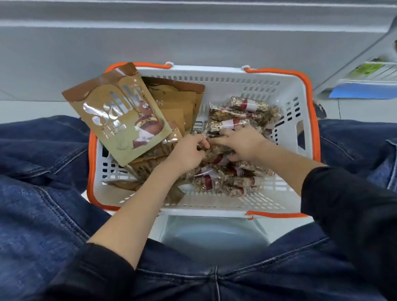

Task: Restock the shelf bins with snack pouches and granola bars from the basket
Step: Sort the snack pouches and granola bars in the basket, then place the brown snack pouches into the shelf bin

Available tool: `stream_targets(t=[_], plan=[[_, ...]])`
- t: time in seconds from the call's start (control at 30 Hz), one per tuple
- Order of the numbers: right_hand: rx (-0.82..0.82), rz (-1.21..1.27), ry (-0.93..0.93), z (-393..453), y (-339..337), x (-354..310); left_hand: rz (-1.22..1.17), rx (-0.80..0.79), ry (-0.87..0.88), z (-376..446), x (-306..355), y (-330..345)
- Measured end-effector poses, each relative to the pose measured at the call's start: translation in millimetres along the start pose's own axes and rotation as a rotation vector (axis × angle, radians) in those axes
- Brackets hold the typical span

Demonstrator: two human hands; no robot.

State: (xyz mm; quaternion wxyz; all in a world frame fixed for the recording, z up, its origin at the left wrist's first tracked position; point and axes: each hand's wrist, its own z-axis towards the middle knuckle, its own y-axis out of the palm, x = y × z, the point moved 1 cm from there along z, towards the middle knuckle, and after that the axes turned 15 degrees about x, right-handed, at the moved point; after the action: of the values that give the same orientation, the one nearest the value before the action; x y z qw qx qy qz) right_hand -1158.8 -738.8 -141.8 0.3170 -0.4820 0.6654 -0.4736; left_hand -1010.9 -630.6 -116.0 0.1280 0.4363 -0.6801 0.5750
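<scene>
The granola bars (230, 148) lie heaped in the right half of the white basket (289, 93), directly under both my hands. My left hand (188, 151) curls its fingers, pinching a bar; my right hand (241, 140) spreads loosely over the pile, fingertips touching wrappers. The snack pouches (121, 113) lean just left.

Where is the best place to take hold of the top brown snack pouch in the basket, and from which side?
Probably pinch the top snack pouch at its sealed upper edge, coming from above on the basket's far left. The pouch leans tilted, and that edge sticks out over the rim, flat, thin and uncovered.
</scene>
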Motion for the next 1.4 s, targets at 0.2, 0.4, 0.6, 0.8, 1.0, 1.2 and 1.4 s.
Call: stream_targets(t=[0.2,0.4,0.6,0.8,1.0,1.2,1.4], plan=[[-0.026,0.281,0.159,-13.6,-23.0,6.2,0.078,0.035,0.089,-7.7,12.0,-31.9],[0.495,0.979,0.494,48.5,-100.2,-39.7,0.140,0.550,-0.063,-13.1,-18.6,-128.3],[0.290,1.083,0.575,123.7,-117.0,-70.9,0.075,0.877,-0.350,-42.2,-70.3,-175.0],[0.178,1.231,0.626,147.1,-108.1,-69.3,-0.209,0.765,-0.480,-28.0,-96.5,-166.8],[0.458,0.925,0.433,83.4,-100.5,-82.8,-0.312,0.879,-0.401,-0.4,-83.8,-164.3],[0.120,0.605,0.230,47.8,-56.7,-119.8,-0.528,0.817,-0.366,-0.1,-65.3,-164.7],[0.489,0.720,0.152,22.3,-134.4,-85.4,-0.562,0.803,-0.270,-19.8,-39.6,-197.3]])
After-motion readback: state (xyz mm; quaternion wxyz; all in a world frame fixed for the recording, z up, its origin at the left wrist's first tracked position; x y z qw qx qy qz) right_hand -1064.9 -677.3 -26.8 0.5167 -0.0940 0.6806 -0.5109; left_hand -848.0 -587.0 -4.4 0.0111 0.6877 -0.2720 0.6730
